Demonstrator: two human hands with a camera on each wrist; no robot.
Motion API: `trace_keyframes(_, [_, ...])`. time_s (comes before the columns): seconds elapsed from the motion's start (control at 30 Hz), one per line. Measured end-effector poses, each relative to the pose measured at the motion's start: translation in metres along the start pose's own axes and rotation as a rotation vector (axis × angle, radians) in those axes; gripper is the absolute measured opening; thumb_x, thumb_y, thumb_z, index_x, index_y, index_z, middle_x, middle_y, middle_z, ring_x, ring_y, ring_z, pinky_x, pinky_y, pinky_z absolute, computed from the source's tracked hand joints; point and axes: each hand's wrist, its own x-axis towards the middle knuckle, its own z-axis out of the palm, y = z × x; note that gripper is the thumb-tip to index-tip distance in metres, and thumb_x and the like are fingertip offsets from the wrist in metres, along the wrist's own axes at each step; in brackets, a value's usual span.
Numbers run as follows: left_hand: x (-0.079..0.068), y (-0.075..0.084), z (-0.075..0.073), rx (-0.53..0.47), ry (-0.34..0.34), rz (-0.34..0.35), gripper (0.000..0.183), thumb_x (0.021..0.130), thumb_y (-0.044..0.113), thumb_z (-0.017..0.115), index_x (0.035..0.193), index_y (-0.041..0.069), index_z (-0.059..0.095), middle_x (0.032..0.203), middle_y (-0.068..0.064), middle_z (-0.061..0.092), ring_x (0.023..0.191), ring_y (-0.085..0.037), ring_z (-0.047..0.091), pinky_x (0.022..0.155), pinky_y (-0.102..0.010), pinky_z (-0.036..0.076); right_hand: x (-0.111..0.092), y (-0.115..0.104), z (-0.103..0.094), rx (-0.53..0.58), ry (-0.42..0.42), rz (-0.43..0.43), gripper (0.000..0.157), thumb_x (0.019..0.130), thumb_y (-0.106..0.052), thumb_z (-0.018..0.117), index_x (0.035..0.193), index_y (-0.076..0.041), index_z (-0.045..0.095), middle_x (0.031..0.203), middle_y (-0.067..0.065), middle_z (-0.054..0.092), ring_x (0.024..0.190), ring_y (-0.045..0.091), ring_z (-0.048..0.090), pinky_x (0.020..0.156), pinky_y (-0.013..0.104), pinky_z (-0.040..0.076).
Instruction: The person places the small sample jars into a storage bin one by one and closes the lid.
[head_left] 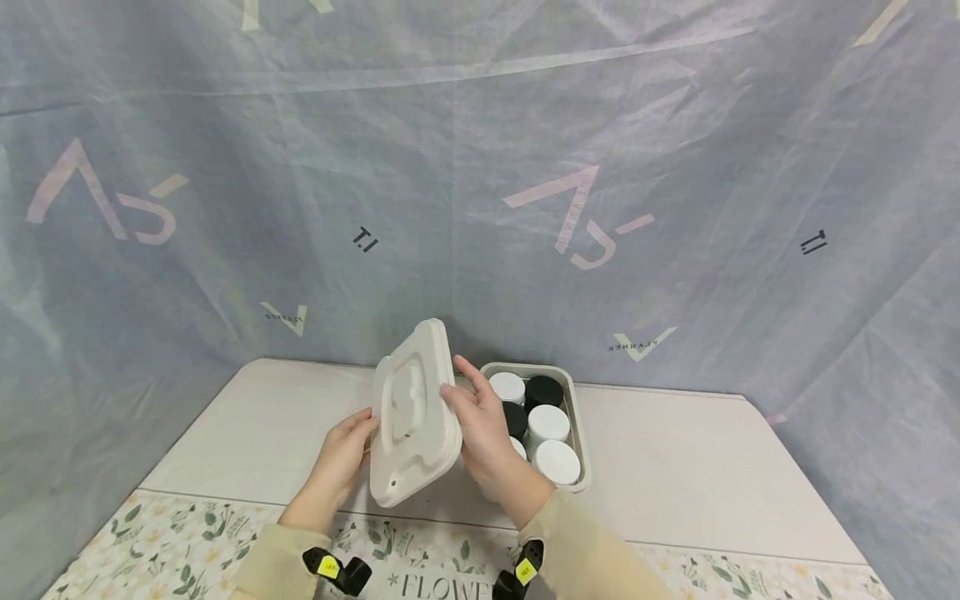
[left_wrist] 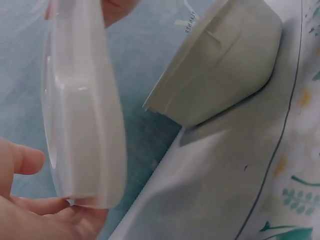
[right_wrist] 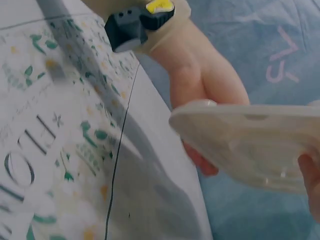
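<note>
A white plastic lid (head_left: 412,417) with a recessed middle is raised and tilted above the table, a little left of the box. My right hand (head_left: 483,425) grips its right edge, thumb on the near face. At the opposite edge, my left hand (head_left: 341,458) holds the lid with its fingers; in the left wrist view they lie under the lid's rim (left_wrist: 90,150), with the thumb beside it. Behind my right hand stands an off-white box (head_left: 581,446), holding several jars with white caps (head_left: 557,461) and black caps (head_left: 543,392). My right forearm hides part of the box.
The box stands on a white mat (head_left: 690,475) near the back. A floral-print strip (head_left: 187,542) with lettering runs along the front. Grey-blue cloth (head_left: 420,167) hangs close behind and at both sides.
</note>
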Motion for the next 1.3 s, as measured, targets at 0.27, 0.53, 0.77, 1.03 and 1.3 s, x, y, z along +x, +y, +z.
trace_keyframes(0.27, [0.001,0.005,0.002,-0.066,0.013,0.012,0.047,0.099,0.020,0.043,0.142,0.000,0.038,0.141,-0.016,0.046,0.116,-0.016,0.053,0.088,-0.019,0.049,0.002,-0.007,-0.027,-0.092,-0.041,-0.030,0.053,0.096,-0.015,0.052,0.146,-0.010,0.036,0.137,0.019,0.048,0.116,0.017,0.055,0.090,0.024,0.052])
trace_keyframes(0.53, [0.001,0.017,0.013,-0.117,0.006,0.058,0.046,0.098,0.015,0.046,0.139,-0.006,0.040,0.135,-0.023,0.049,0.104,-0.012,0.060,0.088,-0.021,0.052,-0.001,-0.019,-0.061,-0.335,0.015,-0.010,0.046,0.096,-0.020,0.052,0.141,-0.013,0.045,0.137,0.012,0.052,0.116,0.021,0.056,0.088,0.029,0.053])
trace_keyframes(0.77, [0.001,0.028,0.034,-0.127,-0.040,0.083,0.045,0.096,0.013,0.049,0.136,-0.006,0.044,0.137,-0.022,0.049,0.119,-0.025,0.056,0.100,-0.034,0.047,-0.005,-0.031,-0.094,-0.561,0.040,-0.002,0.047,0.097,-0.025,0.051,0.141,-0.011,0.045,0.141,0.013,0.049,0.126,0.028,0.050,0.099,0.046,0.047])
trace_keyframes(1.03, [0.005,0.035,0.065,-0.084,-0.097,0.107,0.045,0.095,0.009,0.047,0.136,-0.008,0.043,0.142,-0.024,0.043,0.128,-0.036,0.047,0.106,-0.047,0.040,-0.012,-0.043,-0.121,-0.719,0.066,0.022,0.051,0.098,-0.026,0.049,0.144,-0.008,0.039,0.148,0.013,0.040,0.135,0.029,0.040,0.105,0.047,0.042])
trace_keyframes(1.3, [0.009,0.035,0.088,-0.002,-0.143,0.118,0.046,0.095,0.010,0.047,0.138,-0.007,0.042,0.144,-0.024,0.041,0.132,-0.034,0.042,0.103,-0.046,0.043,-0.017,-0.045,-0.140,-0.844,0.102,0.016,0.055,0.099,-0.026,0.047,0.146,-0.001,0.033,0.150,0.019,0.034,0.138,0.033,0.033,0.112,0.044,0.031])
